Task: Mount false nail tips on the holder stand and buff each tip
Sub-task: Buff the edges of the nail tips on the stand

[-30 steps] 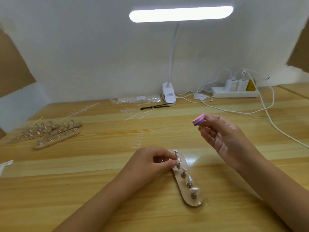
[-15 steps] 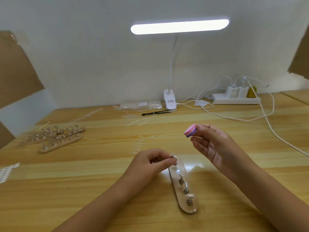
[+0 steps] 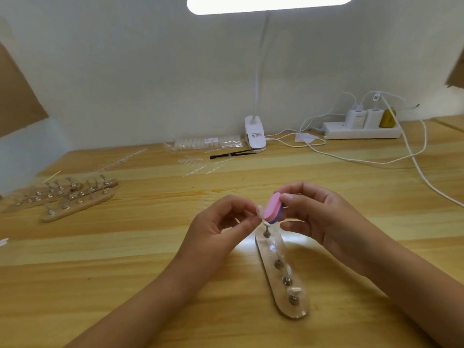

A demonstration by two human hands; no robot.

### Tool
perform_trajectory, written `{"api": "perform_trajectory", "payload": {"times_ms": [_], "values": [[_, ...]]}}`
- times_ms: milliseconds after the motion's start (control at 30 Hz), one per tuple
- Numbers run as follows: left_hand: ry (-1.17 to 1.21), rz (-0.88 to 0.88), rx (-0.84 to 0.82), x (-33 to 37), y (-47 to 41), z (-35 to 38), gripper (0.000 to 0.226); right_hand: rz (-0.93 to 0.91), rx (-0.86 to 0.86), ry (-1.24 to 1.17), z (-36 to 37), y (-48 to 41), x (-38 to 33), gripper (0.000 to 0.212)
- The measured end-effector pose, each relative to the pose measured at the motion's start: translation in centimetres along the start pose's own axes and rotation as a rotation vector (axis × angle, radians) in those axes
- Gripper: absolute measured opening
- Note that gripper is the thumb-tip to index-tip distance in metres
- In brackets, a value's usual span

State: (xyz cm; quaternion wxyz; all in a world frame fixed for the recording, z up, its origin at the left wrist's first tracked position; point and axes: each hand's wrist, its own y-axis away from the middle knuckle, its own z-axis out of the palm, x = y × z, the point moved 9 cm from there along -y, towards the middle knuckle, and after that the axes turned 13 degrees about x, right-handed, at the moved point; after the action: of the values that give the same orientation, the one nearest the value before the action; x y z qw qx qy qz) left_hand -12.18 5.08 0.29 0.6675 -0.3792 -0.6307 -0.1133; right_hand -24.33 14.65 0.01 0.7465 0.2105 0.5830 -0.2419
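1. Left hand (image 3: 221, 222) pinches the tip (image 3: 259, 211) between thumb and forefinger; the stand (image 3: 281, 272) lies just below those fingers.
2. Right hand (image 3: 319, 214) pinches the buffer (image 3: 272, 208) — its pink face touches the tip.
3. I'd stroke lightly, bracing the tip from behind — it may flex.

Over the middle of the wooden counter (image 3: 125, 272), the left hand (image 3: 218, 222) pinches a pale nail tip (image 3: 259, 211) between thumb and forefinger. The right hand (image 3: 319, 214) grips a pink and purple buffer block (image 3: 272, 208), with its pink face against the tip. Just below them lies a clear holder stand (image 3: 281, 272), its row of pegs running towards the near edge. Spare stands (image 3: 77, 199) lie at the far left. A clip lamp (image 3: 254, 133) and a power strip (image 3: 361, 129) sit by the far wall.
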Motion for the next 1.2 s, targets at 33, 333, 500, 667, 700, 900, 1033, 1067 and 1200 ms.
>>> {"api": "perform_trajectory", "payload": {"times_ms": [33, 333, 500, 667, 700, 900, 1033, 1067, 1200], "values": [[0.006, -0.001, 0.004, 0.0, -0.1, -0.1, 0.004, 0.000, -0.014, 0.010, 0.1, 0.0, 0.0, 0.022], [0.030, -0.012, -0.008, 0.2, 0.1, 0.0, 0.005, -0.108, -0.027, 0.002, 0.7, 0.7, -0.6, 0.019], [0.001, -0.020, 0.011, 0.2, 0.1, -0.3, 0.023, -0.137, -0.063, 0.056, 1.7, 1.1, -0.5, 0.018], [-0.006, -0.036, -0.005, -0.2, 0.1, 0.2, 0.020, -0.117, -0.068, 0.071, 1.1, 1.0, -0.5, 0.018], [-0.006, -0.039, -0.012, -0.3, 0.1, 0.2, 0.016, -0.106, -0.103, 0.099, 1.4, 1.2, -0.3, 0.018], [0.003, -0.051, -0.006, -0.2, 0.1, 0.1, 0.010, -0.127, -0.019, 0.065, 0.4, 0.7, -0.9, 0.023], [0.002, -0.050, -0.021, -0.1, 0.2, 0.2, 0.011, -0.130, -0.032, 0.071, 0.4, 0.7, -0.8, 0.021], [-0.002, -0.050, -0.028, -0.1, 0.2, 0.2, 0.011, -0.133, -0.039, 0.077, 0.5, 0.7, -0.7, 0.020], [0.005, -0.069, -0.058, -0.4, 0.3, 0.4, 0.008, -0.139, -0.025, 0.057, 0.4, 0.7, -0.9, 0.023]]}}
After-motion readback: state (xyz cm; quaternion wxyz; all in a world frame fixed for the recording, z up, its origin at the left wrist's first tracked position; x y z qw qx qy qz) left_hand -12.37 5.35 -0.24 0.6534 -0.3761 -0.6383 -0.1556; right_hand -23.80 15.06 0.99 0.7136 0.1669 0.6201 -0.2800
